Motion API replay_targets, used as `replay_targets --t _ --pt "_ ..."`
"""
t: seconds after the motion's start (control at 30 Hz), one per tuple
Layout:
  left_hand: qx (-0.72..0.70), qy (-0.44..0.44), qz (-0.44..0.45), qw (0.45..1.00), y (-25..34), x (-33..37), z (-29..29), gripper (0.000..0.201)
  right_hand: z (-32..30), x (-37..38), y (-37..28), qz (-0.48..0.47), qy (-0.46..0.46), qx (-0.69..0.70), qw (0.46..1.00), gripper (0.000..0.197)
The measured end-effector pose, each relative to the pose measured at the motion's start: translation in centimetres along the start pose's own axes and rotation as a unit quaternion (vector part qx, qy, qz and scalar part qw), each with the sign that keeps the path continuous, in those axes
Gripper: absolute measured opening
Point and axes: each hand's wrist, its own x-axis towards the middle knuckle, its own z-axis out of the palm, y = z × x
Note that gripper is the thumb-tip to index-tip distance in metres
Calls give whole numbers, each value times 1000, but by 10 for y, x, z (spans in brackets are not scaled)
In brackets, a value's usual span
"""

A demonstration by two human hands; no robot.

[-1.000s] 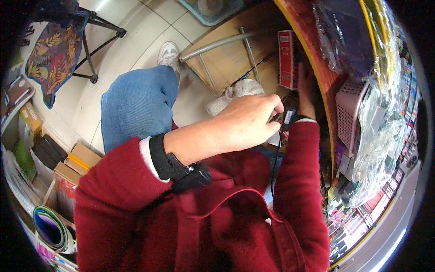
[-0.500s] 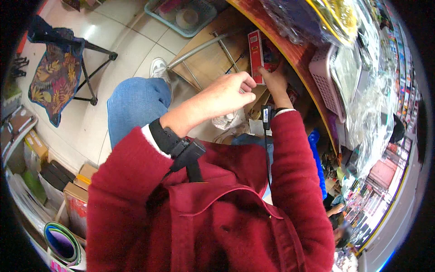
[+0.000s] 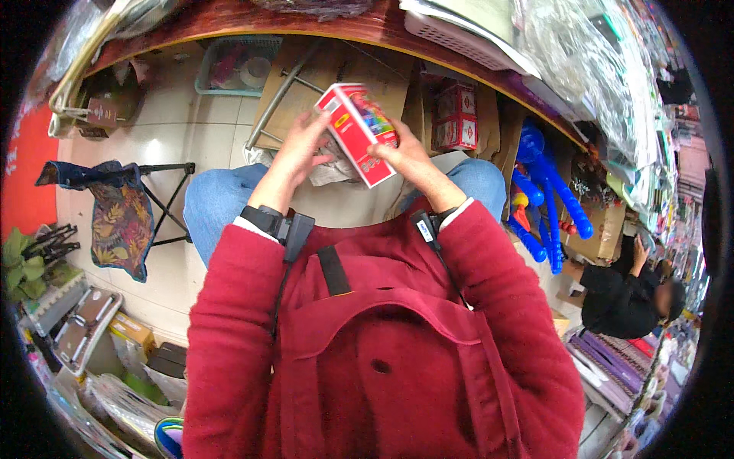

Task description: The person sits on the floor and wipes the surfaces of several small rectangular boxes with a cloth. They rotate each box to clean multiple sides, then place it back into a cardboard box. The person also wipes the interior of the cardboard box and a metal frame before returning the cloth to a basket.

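Right hand [image 3: 409, 158] clamped on a red box [image 3: 354, 143] beyond the knees [image 3: 480, 185]; left hand [image 3: 300, 151] at its upper left edge, gripping or not I can't tell; under the table [image 3: 336, 27] a pale-blue basket [image 3: 229, 92] holds something round [image 3: 256, 73]; red-and-white boxes [image 3: 456, 133] stand beside cardboard [image 3: 416, 111].

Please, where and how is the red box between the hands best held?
The red box is probably best held by its long sides, one hand from each side: it is long and slants, upper end leftward. The right hand grips its right side; the left hand is at its upper left edge.
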Motion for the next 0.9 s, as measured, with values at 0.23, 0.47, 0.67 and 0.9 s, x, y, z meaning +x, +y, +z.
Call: replay_targets --t 0.23,0.47,0.67,0.9 --pt "-76 -78 -44 993 6 -7 -45 68 -7 -18 -2 -284 -21 -328 901 105" --pt "4 -80 -31 996 12 -32 -38 52 -16 -14 8 -357 -28 -302 883 98" --pt "-53 1 49 997 -4 -57 -22 48 -16 -3 14 -348 49 -309 884 95" --pt "-108 161 98 976 -22 -58 -36 47 1 15 37 -143 -54 -340 928 82"
